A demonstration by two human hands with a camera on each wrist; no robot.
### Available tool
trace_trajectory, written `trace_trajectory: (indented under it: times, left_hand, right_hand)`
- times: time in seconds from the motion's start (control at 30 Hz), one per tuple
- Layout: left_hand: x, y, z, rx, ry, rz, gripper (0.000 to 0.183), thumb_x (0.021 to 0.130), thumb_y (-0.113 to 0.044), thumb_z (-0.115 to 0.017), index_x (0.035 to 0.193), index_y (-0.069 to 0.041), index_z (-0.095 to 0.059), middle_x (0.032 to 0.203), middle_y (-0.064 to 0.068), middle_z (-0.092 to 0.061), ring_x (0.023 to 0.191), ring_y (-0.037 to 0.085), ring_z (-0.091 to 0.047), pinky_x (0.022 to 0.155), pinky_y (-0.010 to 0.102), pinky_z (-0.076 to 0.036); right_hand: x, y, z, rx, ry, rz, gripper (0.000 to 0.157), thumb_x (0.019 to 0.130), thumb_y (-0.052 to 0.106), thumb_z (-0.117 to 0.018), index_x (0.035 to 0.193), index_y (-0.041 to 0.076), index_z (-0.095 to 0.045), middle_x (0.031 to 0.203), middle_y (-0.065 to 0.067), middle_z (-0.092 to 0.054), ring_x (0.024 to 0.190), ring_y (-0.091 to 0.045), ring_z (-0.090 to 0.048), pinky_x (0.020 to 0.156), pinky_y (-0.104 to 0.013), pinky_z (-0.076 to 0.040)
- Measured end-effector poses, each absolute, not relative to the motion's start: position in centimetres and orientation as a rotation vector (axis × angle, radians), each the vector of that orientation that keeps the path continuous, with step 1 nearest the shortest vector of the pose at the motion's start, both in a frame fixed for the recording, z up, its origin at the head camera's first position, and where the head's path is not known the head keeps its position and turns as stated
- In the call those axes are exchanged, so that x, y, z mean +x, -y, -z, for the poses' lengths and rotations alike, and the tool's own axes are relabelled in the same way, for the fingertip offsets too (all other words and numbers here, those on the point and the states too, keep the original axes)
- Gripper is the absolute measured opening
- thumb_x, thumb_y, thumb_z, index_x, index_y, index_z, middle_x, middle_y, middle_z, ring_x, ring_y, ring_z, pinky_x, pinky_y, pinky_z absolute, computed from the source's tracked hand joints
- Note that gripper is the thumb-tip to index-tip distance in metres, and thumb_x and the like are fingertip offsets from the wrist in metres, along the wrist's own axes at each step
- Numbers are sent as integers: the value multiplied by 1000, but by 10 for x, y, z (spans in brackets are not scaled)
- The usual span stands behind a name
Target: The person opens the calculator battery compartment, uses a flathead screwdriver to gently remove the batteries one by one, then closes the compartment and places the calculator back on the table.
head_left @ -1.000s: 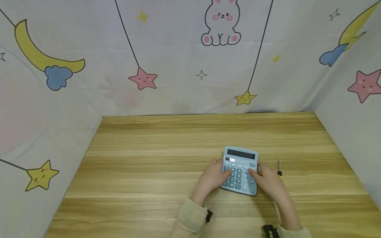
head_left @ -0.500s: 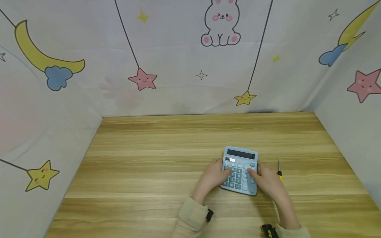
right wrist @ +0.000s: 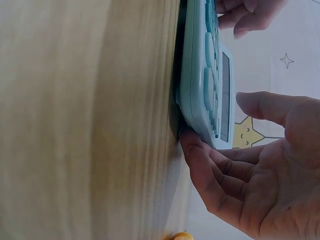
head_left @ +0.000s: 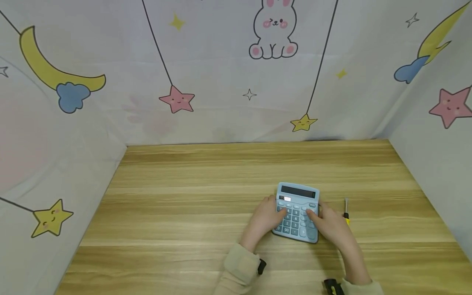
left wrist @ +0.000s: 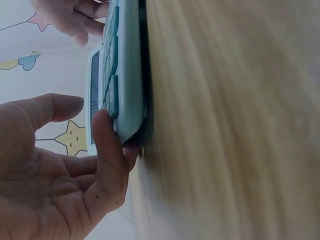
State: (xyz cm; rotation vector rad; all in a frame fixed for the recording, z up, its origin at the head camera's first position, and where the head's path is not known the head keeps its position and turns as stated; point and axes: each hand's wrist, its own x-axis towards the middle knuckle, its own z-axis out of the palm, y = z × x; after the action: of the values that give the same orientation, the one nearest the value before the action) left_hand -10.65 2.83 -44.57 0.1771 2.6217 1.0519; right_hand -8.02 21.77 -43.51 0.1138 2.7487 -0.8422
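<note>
A light blue desk calculator (head_left: 299, 200) lies on the wooden table, right of centre, its dark display at the far end. My left hand (head_left: 262, 216) holds its left side, thumb over the number keys. On the opposite side my right hand (head_left: 333, 227) holds the edge, thumb over the right-hand keys. The left wrist view shows the calculator's side (left wrist: 131, 75) close to the tabletop, with fingertips of the left hand (left wrist: 55, 187) at its lower edge. Fingers of the right hand (right wrist: 272, 175) likewise touch the edge in the right wrist view; both thumbs appear slightly above the keys.
Just right of the right hand lies a screwdriver (head_left: 346, 213) with a metal shaft and black-and-yellow handle, partly hidden by that hand. White cloth walls (head_left: 221, 73) with printed stars and moons enclose the wooden table (head_left: 177, 196) at the back and sides.
Both hands keep their hold on the calculator, which stays in place. The left sleeve has shifted slightly right, and the head view has tilted a little.
</note>
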Motion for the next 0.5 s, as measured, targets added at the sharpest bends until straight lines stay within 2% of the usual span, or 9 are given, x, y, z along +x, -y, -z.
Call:
trace_trajectory:
  times: [0.13, 0.3, 0.5]
  left_hand:
    - [-106, -30, 445, 155, -2616, -1042, 62, 89, -30, -61, 131, 13, -47, 120, 25, -59, 110, 35, -60, 96, 45, -48]
    - [-105, -31, 442, 149, -2611, -1041, 66, 88, -32, -62, 132, 13, -45, 121, 25, -59, 109, 35, -59, 95, 45, -48]
    - [-106, -31, 442, 158, -2613, -1027, 69, 88, -35, -62, 134, 12, -43, 125, 26, -57, 115, 36, -57, 99, 46, -46]
  right_hand:
    - [-80, -217, 437, 135, -2733, 858, 67, 95, 34, -55, 139, -14, -37, 84, -13, -60, 69, -20, -52, 54, -30, -35]
    - [-80, -217, 437, 143, -2717, 862, 68, 95, 35, -54, 139, -14, -38, 83, -13, -59, 67, -20, -50, 52, -30, -33]
    - [-81, -219, 437, 114, -2723, 854, 70, 95, 37, -53, 138, -15, -37, 92, -17, -63, 76, -23, -54, 58, -30, -38]
